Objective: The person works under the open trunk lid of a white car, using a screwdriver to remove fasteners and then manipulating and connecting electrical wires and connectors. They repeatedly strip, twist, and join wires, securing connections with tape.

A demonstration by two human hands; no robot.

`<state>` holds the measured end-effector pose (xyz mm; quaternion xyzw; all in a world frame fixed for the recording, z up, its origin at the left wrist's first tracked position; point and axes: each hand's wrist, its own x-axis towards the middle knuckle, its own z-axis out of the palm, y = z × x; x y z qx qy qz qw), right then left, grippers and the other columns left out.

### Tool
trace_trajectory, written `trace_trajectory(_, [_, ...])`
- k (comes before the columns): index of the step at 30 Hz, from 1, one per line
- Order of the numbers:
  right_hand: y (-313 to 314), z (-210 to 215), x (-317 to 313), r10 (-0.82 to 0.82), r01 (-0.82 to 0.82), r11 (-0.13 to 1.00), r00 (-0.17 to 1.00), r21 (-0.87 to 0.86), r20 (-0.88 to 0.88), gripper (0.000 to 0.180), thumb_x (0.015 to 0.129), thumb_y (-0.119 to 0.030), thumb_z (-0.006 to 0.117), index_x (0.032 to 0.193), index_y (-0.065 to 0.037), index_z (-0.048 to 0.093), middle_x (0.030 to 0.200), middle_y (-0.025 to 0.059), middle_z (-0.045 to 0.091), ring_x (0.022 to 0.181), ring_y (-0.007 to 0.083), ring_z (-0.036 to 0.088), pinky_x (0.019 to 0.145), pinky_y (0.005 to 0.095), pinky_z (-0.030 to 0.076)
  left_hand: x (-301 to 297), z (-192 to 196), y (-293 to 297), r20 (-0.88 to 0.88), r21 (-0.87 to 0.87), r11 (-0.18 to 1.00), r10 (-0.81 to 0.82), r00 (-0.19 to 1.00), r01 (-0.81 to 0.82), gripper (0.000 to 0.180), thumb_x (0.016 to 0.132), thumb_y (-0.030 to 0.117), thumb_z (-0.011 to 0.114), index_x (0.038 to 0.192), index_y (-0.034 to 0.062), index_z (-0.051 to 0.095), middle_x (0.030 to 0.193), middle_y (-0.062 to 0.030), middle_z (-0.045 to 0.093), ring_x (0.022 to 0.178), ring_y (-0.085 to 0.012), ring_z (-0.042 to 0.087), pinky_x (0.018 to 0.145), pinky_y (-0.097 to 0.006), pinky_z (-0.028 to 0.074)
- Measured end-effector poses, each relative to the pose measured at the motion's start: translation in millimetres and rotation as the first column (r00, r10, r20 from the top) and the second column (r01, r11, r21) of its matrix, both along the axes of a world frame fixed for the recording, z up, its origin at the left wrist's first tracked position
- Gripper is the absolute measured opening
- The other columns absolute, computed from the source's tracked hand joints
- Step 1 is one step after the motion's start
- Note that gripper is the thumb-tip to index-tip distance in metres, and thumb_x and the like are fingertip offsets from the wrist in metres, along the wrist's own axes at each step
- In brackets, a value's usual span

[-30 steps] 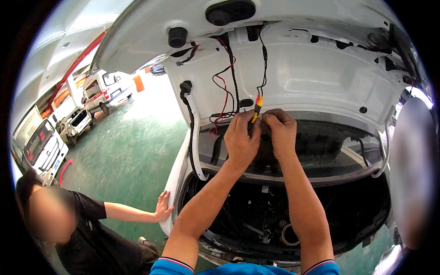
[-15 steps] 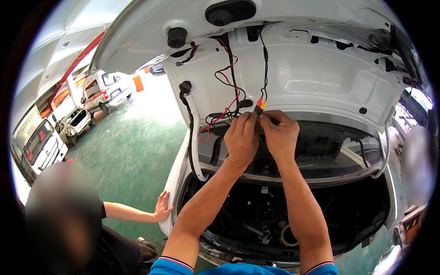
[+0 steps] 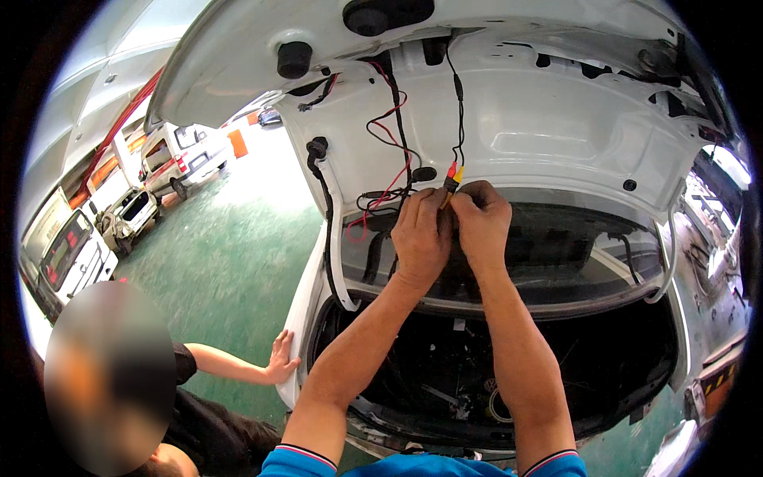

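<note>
Both of my hands meet in front of the raised white trunk lid [image 3: 548,111]. Pinched in my left hand [image 3: 421,234] is a small black cable connector [image 3: 451,184], its lower end hidden by the fingers. My right hand [image 3: 485,226] closes on the same piece from the other side, thumb and forefinger together. A red plug [image 3: 452,169] and a yellow plug [image 3: 458,172] sit at the connector's top. From them a thin black cable [image 3: 459,111] runs up to the lid. Left of my hands hang a red and black wire pair [image 3: 389,131] and bunched black cable [image 3: 380,200].
Below my forearms lies the open dark trunk [image 3: 588,366], with the rear window [image 3: 556,254] beyond. At the left, another person's hand [image 3: 282,359] rests on the car's white side. Several vehicles, including a white van [image 3: 171,155], stand on the green floor [image 3: 199,246].
My hands stay together at the connector, and slightly more of it shows above my fingers. The view has shifted a little. The other person's hand stays on the car.
</note>
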<state>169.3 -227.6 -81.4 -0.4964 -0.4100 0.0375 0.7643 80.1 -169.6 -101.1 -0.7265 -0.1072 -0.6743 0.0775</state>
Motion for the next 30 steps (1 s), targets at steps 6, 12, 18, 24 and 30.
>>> trace_trajectory(6, [-15, -1, 10, 0.288, -0.286, 0.958, 0.946, 0.036, -0.148, 0.017, 0.085, -0.007, 0.069, 0.094, 0.006, 0.071, 0.083, 0.0044, 0.068, 0.076, 0.0115, 0.059, 0.07, 0.0256, 0.049, 0, 2, -4, 0.079, -0.104, 0.991, -0.08, 0.994, 0.088, 0.027, 0.08, -0.005, 0.07, 0.105, -0.0002, 0.063, 0.1, -0.0189, 0.066, 0.089, -0.0377, 0.067, 0.076, -0.04, 0.054])
trace_trajectory(12, [-19, 0, 9, 0.129, -0.13, 0.991, 0.988, 0.01, 0.089, 0.018, 0.086, -0.009, 0.071, 0.1, 0.003, 0.074, 0.091, 0.0108, 0.074, 0.081, 0.0139, 0.067, 0.074, 0.0286, 0.053, 1, 4, -7, 0.029, -0.123, 0.991, -0.057, 0.998, 0.06, 0.026, 0.082, -0.003, 0.069, 0.107, -0.0001, 0.062, 0.103, -0.0179, 0.066, 0.089, -0.0365, 0.068, 0.076, -0.039, 0.055])
trace_trajectory(18, [-22, 2, 18, 0.028, -0.02, 0.999, 0.981, -0.042, 0.192, 0.018, 0.085, -0.009, 0.072, 0.099, 0.001, 0.074, 0.092, 0.0138, 0.074, 0.082, 0.0195, 0.071, 0.074, 0.031, 0.054, -2, 7, -15, 0.01, -0.434, 0.854, -0.312, 0.95, 0.286, 0.023, 0.088, -0.001, 0.063, 0.111, -0.0021, 0.06, 0.095, -0.0195, 0.068, 0.081, -0.0302, 0.07, 0.073, -0.037, 0.055])
trace_trajectory(24, [-21, 5, 17, 0.009, 0.002, 0.999, 0.966, -0.045, 0.257, 0.018, 0.084, -0.011, 0.072, 0.097, 0.001, 0.074, 0.09, 0.0155, 0.074, 0.08, 0.0223, 0.072, 0.073, 0.0319, 0.054, -4, 12, -13, 0.088, -0.52, 0.78, -0.356, 0.93, 0.348, 0.023, 0.091, -0.001, 0.062, 0.113, -0.0018, 0.058, 0.097, -0.021, 0.068, 0.082, -0.026, 0.071, 0.071, -0.036, 0.054])
trace_trajectory(30, [-21, 11, 17, -0.01, 0.028, 0.998, 0.961, -0.061, 0.277, 0.02, 0.085, -0.016, 0.071, 0.096, 0.0, 0.075, 0.084, 0.0159, 0.073, 0.073, 0.0229, 0.071, 0.067, 0.0328, 0.054, -4, 18, -12, -0.042, -0.348, 0.925, -0.181, 0.983, 0.155, 0.026, 0.088, -0.002, 0.062, 0.114, -0.001, 0.059, 0.104, -0.0195, 0.066, 0.089, -0.0358, 0.068, 0.075, -0.04, 0.054])
